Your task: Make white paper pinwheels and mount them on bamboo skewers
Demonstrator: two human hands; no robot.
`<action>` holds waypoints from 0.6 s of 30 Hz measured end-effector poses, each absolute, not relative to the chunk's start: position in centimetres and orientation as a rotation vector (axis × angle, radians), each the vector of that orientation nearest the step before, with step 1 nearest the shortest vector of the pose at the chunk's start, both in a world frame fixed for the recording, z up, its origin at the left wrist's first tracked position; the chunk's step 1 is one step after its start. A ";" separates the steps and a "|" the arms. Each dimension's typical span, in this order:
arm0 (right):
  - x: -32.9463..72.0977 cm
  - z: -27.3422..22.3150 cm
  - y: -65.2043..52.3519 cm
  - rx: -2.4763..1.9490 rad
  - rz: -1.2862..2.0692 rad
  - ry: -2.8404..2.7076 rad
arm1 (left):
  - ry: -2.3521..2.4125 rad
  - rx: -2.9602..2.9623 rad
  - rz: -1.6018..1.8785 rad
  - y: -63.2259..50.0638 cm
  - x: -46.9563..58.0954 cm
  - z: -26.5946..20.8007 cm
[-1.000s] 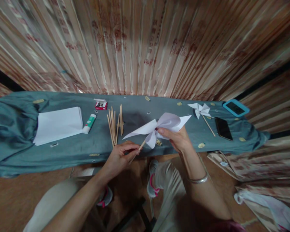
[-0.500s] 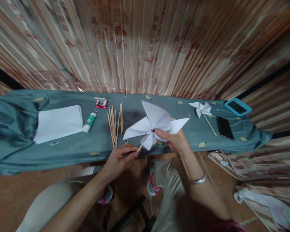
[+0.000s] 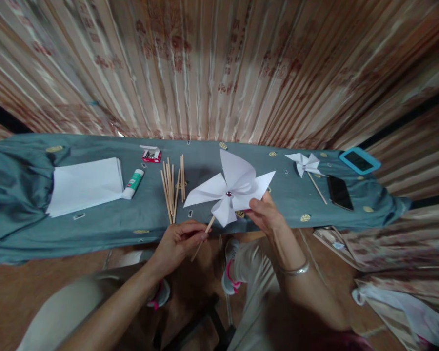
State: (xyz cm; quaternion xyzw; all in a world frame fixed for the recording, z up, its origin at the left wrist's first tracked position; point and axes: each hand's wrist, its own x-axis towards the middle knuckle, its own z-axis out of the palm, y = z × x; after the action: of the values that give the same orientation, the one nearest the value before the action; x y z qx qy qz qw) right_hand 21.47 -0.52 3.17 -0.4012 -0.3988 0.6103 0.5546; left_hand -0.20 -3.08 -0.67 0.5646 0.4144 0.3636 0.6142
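With my left hand (image 3: pixel 181 241) I pinched the stick (image 3: pixel 209 224) of the pinwheel (image 3: pixel 236 183) above the table (image 3: pixel 146 207); my right hand (image 3: pixel 267 213) touched one blade (image 3: pixel 260 185), clamped or not I could not tell; all seemed already pinned; loose sticks (image 3: pixel 172 187) and paper (image 3: pixel 86 186) remained unused.

Table (image 3: pixel 106 231): paper stack (image 3: pixel 86 186) left; sticks (image 3: pixel 168 187) left of held pinwheel (image 3: pixel 228 187); phone (image 3: pixel 340 193) far right.

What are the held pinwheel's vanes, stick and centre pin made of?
Vanes: likely matte white paper; thin edges, soft curls. Stick: probably bare wood; pale tan, no evident gloss. Centre pin: possibly polished metal; bright glint, but too small to be sure.
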 end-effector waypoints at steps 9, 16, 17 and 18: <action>20.4 2.2 0.0 -0.928 1.450 -0.730 | 0.974 1.068 0.786 -3.5 0.5 -0.2; 19.1 1.7 -0.7 -0.834 1.514 -0.917 | 0.967 0.992 0.783 -3.8 0.9 0.0; 18.8 1.7 -0.7 -0.850 1.493 -0.915 | 0.954 1.012 0.782 -3.8 1.0 0.0; 18.6 1.6 -0.7 -0.870 1.462 -0.901 | 0.947 1.035 0.787 -3.8 1.1 0.0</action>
State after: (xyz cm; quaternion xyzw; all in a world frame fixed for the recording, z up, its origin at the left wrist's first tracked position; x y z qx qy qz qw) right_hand 18.59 -0.67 1.65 -0.3710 -0.3840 0.6233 0.5714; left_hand 1.10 -3.83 -0.01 0.4635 0.4240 0.3524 0.6937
